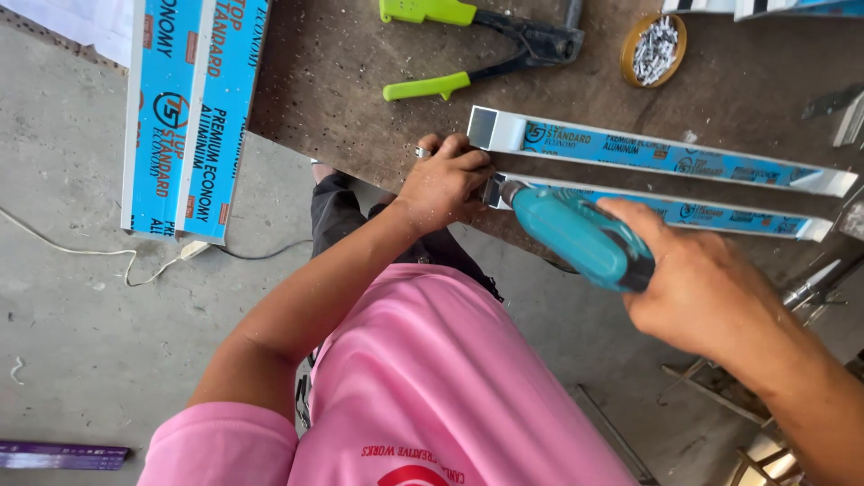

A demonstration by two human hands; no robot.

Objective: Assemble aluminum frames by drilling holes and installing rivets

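Left hand: the left hand (443,183) presses down at the near edge of the workbench (342,81), fingers curled over the end of the nearer aluminium bar (720,214), clenched on it where the drill meets it.
Right hand: the right hand (702,288) wraps around the back of a teal power drill (580,236), forefinger stretched along its top, grasping it firmly.
Drill: tilted, its nose pointing toward the left hand; the metal chuck touches the end of the nearer bar, just beside the left fingers.
Nearer bar: lies along the bench edge, running away to the right, its top covered with blue printed film.
Farther bar: a second aluminium bar (648,153) with the same blue film lies just beyond the first, nearly parallel, its open square end showing at the left.
Riveter: a hand tool with green handles (468,45) rests on the bench, well apart from the hands.
Dish: a small round yellow dish (654,49) filled with little silver rivets sits near the tool's head.
Leaning profiles: two long blue-filmed strips (193,117) lie at the bench's left side, over the concrete floor (81,315).
Clothing: a pink shirt (432,396) fills the lower middle.
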